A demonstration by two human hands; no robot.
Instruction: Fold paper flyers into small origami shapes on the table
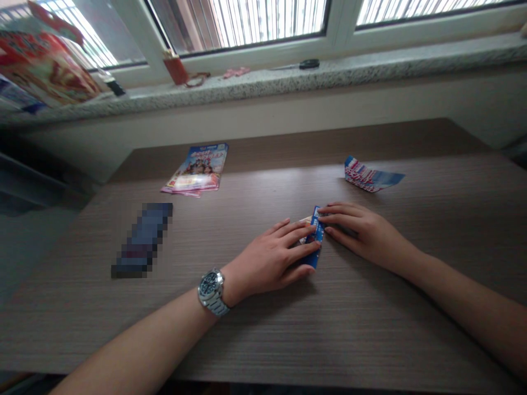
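Note:
A small folded blue paper leaflet (316, 237) lies on the table in front of me, with a paler part showing at its left side. Across it rests my left hand (269, 258), palm down, fingers spread and pressing on the paper; it covers much of the left part. From the other side my right hand (366, 227) touches the leaflet's upper right edge with outstretched fingertips. Farther back on the right stands a creased, partly folded leaflet (370, 176) in blue, white and red.
The wooden table (263, 334) holds a stack of printed leaflets (200, 167) at back left and a pixelated dark object (144, 241) nearer left. On the granite sill (255, 85) are scissors (308, 64), a red container (175, 68) and a large red package (49, 66).

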